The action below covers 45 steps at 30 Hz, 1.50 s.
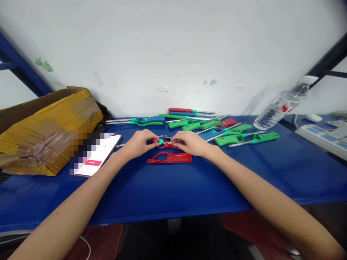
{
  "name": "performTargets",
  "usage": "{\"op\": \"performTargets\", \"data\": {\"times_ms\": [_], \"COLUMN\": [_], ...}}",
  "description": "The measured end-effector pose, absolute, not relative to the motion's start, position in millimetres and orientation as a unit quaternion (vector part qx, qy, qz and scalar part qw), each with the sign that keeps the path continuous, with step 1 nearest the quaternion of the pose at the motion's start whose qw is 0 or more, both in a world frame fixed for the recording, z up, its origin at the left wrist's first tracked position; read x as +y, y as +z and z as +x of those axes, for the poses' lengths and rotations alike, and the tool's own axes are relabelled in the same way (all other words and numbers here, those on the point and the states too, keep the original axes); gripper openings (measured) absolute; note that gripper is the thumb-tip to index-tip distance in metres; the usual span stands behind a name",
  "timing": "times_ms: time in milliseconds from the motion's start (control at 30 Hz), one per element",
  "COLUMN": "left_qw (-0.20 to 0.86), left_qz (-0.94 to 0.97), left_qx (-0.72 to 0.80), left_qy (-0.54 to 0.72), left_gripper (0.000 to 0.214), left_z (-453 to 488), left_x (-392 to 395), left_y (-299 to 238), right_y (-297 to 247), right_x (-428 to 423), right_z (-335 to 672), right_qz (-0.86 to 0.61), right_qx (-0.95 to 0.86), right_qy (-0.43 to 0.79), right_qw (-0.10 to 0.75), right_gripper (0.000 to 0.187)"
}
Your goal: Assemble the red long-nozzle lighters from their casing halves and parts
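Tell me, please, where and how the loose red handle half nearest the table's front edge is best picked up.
I'd probably pinch the red handle half across its broad right end, coming from the near side: it lies flat, its left tip is narrower, and the left hand and right hand are just beyond.

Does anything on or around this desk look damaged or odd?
Yes: the wall bears scattered blemishes, and the bottle appears tilted, though lens distortion may cause that. The red handle half lies separate on the desk, like an opened casing.
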<state>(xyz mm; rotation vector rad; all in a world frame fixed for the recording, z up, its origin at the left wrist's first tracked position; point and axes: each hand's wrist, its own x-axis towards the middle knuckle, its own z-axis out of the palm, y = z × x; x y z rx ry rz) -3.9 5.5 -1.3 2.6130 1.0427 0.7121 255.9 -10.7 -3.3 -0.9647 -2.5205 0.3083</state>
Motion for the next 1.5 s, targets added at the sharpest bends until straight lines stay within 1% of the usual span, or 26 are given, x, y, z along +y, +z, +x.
{"op": "performTargets", "data": {"times_ms": [267,433,500,600,667,733,800,867,967,1033,1100,1167,1267,1367,1433,1500], "left_qw": [0.113,0.111,0.115,0.122,0.122,0.120,0.121,0.125,0.127,0.121,0.121,0.143,0.222,0.297,0.301,0.250], "left_qz": [0.888,0.882,0.879,0.878,0.878,0.876,0.874,0.873,0.869,0.862,0.848,0.826,0.788,0.759,0.759,0.785], "left_qx": [0.362,0.364,0.352,0.328,0.317,0.310,0.304,0.298,0.294,0.304,0.331,0.366,0.402,0.416,0.424,0.425], "left_qy": [0.259,0.280,0.300,0.326,0.337,0.349,0.359,0.364,0.377,0.387,0.396,0.403,0.410,0.403,0.393,0.375], "left_gripper": [0.022,0.023,0.021,0.016,0.014,0.012,0.011,0.010,0.009,0.009,0.009,0.011,0.016,0.026,0.031,0.035], "left_z": [-4,-3,0,4,7,9,9,9,9,8,9,11,18,23,22,15], "left_x": [5,3,0,-5,-8,-10,-11,-11,-10,-10,-9,-9,-10,-11,-10,-7], "left_y": [-1,-1,2,6,8,10,11,11,12,11,10,8,5,5,5,5], "right_y": [-5,-4,-3,-1,1,2,4,6,6,4,2,0,-4,-7,-8,-8], "right_x": [-10,-11,-11,-11,-13,-14,-16,-17,-18,-17,-16,-16,-16,-16,-16,-16], "right_z": [256,257,256,254,251,248,245,243,242,242,241,239,235,230,228,227], "right_qz": [-0.346,-0.356,-0.360,-0.336,-0.295,-0.270,-0.273,-0.289,-0.295,-0.290,-0.298,-0.313,-0.342,-0.363,-0.366,-0.373], "right_qx": [-0.905,-0.901,-0.896,-0.894,-0.904,-0.906,-0.894,-0.872,-0.840,-0.831,-0.830,-0.837,-0.851,-0.848,-0.842,-0.832], "right_qy": [0.112,0.102,0.097,0.102,0.121,0.153,0.189,0.229,0.295,0.307,0.275,0.211,0.110,0.043,0.035,0.072], "right_qw": [0.223,0.225,0.240,0.279,0.285,0.289,0.301,0.322,0.347,0.362,0.383,0.396,0.384,0.383,0.394,0.404], "right_gripper": [0.016,0.020,0.024,0.035,0.035,0.029,0.023,0.020,0.023,0.027,0.027,0.025,0.021,0.013,0.010,0.008]}}
